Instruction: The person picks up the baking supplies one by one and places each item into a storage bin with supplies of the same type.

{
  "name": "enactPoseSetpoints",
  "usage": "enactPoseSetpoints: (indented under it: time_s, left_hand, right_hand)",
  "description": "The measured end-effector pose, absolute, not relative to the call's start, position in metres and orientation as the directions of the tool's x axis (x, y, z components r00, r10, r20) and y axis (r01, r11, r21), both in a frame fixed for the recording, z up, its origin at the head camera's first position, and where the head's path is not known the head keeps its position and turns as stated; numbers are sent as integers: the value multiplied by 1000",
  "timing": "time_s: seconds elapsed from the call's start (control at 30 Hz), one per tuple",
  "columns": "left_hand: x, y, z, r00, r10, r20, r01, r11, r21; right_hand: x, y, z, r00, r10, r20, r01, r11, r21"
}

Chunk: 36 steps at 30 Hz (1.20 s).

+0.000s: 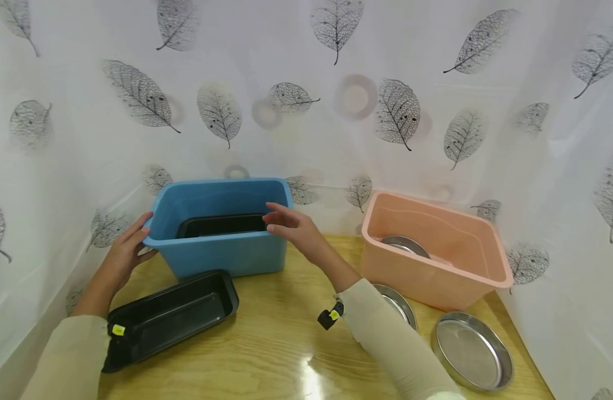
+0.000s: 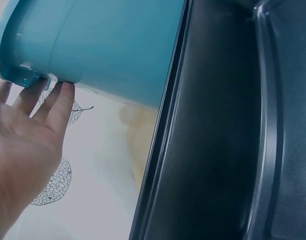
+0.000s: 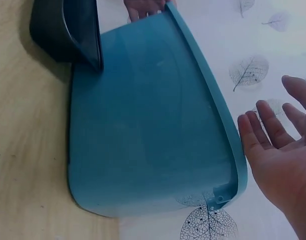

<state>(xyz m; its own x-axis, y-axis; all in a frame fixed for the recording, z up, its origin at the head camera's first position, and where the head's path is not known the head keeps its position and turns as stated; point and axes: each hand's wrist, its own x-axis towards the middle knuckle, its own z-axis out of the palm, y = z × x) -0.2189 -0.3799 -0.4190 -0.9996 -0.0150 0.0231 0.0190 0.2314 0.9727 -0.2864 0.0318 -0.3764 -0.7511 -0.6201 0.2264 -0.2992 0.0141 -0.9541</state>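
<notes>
A blue bin (image 1: 226, 255) (image 2: 113, 50) (image 3: 148, 115) stands upright at the back left, with a black pan (image 1: 221, 225) lying inside it. The left hand (image 1: 124, 253) (image 2: 30, 130) (image 3: 143, 7) touches the rim at the bin's left end, its fingers nearly straight in the left wrist view. At the near right part of the rim, the right hand (image 1: 294, 225) (image 3: 288, 155) has its fingers spread and slightly bent, holding nothing; whether it touches the rim I cannot tell. Another black pan (image 1: 176, 314) (image 2: 218, 125) (image 3: 48, 30) rests in front of the bin, under the left forearm.
To the right stands a pink bin (image 1: 411, 275) with a round metal pan (image 1: 405, 245) inside. Two more round metal pans (image 1: 397, 305) (image 1: 471, 353) lie before it, one partly behind the right sleeve. A leaf-patterned curtain (image 1: 286, 150) hangs behind the wooden table (image 1: 266, 344).
</notes>
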Motion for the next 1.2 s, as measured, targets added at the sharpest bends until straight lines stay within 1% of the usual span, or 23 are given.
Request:
enactPoseSetpoints:
  time_s: [0.17, 0.4, 0.67, 0.83, 1.1, 1.2]
  left_hand:
    - [-218, -382, -420, -1000, -9, 21, 19, 214, 977]
    - [-216, -383, -418, -1000, -17, 9, 4, 268, 963]
    - [-217, -383, -418, -1000, -20, 1, -4, 250, 968]
    - [-219, -383, -418, -1000, -14, -5, -8, 265, 964]
    - [-220, -383, -419, -1000, 1, 3, 3, 243, 970]
    - [-221, -383, -419, -1000, 6, 5, 7, 244, 970]
  right_hand:
    - [-270, 37, -386, -750, -618, 235, -308, 13, -951]
    - [-257, 34, -412, -763, -621, 179, -262, 44, -964]
    - [-245, 8, -454, -750, -658, 64, -158, 84, -984]
    - [-242, -11, -476, -750, -661, 36, -122, 85, -989]
    - [-235, -31, -494, -738, -675, -1, -87, 97, -991]
    - [-233, -36, -497, -737, -676, -1, -97, 107, -990]
